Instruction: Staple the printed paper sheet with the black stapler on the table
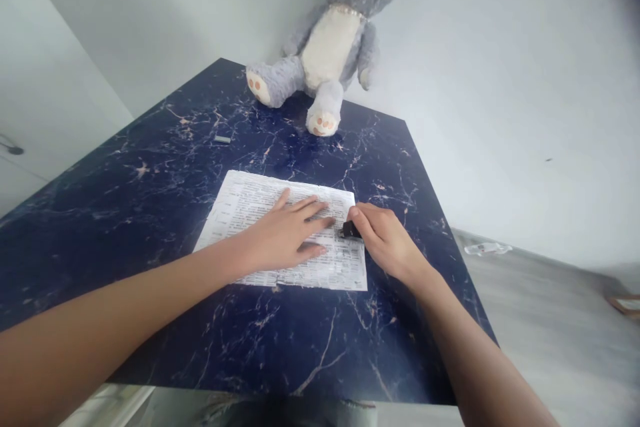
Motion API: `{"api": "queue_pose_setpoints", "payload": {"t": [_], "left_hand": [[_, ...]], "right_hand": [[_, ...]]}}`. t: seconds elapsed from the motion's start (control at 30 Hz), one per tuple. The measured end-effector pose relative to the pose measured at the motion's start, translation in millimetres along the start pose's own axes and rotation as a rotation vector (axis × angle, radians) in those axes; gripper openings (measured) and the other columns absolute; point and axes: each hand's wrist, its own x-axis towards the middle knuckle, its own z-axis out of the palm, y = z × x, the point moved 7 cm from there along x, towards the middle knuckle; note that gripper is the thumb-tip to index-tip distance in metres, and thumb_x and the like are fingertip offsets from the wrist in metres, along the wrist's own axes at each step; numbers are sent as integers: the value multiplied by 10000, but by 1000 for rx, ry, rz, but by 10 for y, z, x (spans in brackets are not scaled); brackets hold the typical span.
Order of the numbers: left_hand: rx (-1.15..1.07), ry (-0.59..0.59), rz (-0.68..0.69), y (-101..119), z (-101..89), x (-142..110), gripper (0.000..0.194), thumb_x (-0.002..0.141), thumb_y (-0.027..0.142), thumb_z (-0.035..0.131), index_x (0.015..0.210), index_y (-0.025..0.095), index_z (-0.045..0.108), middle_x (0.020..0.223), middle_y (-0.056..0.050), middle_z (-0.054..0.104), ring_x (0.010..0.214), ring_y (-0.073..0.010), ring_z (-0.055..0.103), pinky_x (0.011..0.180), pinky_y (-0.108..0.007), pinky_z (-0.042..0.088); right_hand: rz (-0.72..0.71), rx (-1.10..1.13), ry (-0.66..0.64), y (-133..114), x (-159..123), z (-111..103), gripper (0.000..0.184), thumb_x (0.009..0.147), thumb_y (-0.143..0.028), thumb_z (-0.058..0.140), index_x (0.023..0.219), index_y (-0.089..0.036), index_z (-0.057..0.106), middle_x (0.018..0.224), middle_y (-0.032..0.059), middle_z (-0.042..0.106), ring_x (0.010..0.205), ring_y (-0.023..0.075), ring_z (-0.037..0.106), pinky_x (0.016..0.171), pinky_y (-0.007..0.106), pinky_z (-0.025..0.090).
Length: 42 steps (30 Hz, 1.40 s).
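Printed paper sheets [250,204] lie on the dark blue marbled table, covered in dense small text. My left hand [287,234] rests flat on the sheets with its fingers spread. At their right edge, my right hand [383,234] is closed around a small black stapler [352,230]. The stapler's front end reaches over the paper's margin, while most of its body is hidden in my palm. Whether its jaws are pressed together cannot be seen.
A small grey strip, like a row of staples [223,139], lies beyond the paper. A large grey plush toy [330,47] sits at the table's [150,214] far end against the wall. Clear plastic packaging [488,249] is on the floor at right.
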Motion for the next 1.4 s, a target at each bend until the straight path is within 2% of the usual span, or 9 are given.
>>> {"api": "queue_pose_setpoints", "payload": {"t": [0.17,0.3,0.6,0.77,1.03,1.17,1.27,1.4], "left_hand": [[79,-17,-19,-88,-66,-17,532,1001,549,439,1464,290,477,1599,-78,382,1493,-307,292,1235,-578,26],[93,-16,-14,-78,-88,-21,522,1001,518,453,1470,290,467,1605,-82,372,1495,-317,285,1227,-595,27],[27,-90,214,178,-31,-43,445,1034,351,434,1478,344,456,1589,-30,409,1512,-259,273,1246,-531,74],[32,-96,246,220,-21,-64,424,1040,336,434,1458,382,484,1594,-22,396,1505,-270,291,1239,-544,124],[50,-83,251,281,-37,-52,404,1048,294,406,1426,361,531,1583,-52,404,1491,-298,320,1224,-587,155],[65,-80,265,289,-36,-55,404,1045,284,414,1426,345,534,1564,-69,424,1487,-295,325,1220,-592,168],[72,-77,269,286,-30,-56,401,1040,282,434,1421,345,541,1568,-70,416,1485,-297,325,1217,-594,179],[45,-71,271,279,-33,-52,389,1042,295,435,1404,356,566,1577,-73,403,1476,-305,344,1212,-608,184]], "right_hand": [[139,-55,24,151,-24,-6,486,1063,-402,331,619,-209,380,605,8,535,560,143,440,590,329,269],[163,-114,40,197,-31,-31,479,1049,-364,339,598,-207,375,590,13,534,555,145,435,588,330,251],[225,-180,102,210,-31,-14,468,1032,-351,333,612,-203,477,628,43,596,590,158,503,602,323,258],[275,-241,110,199,-40,10,473,1030,-340,322,596,-202,450,627,50,603,579,156,489,599,326,231],[270,-308,78,135,-48,33,440,1039,-318,312,676,-195,530,685,43,634,611,158,523,581,304,228],[258,-412,75,69,-39,56,381,1039,-302,313,807,-197,597,794,40,678,655,166,552,565,299,221],[259,-503,73,43,-31,89,383,1037,-301,318,832,-195,624,865,51,700,692,174,575,569,298,237],[224,-604,83,21,-22,139,396,1027,-303,329,833,-191,656,850,68,704,720,197,593,581,297,276]]}}
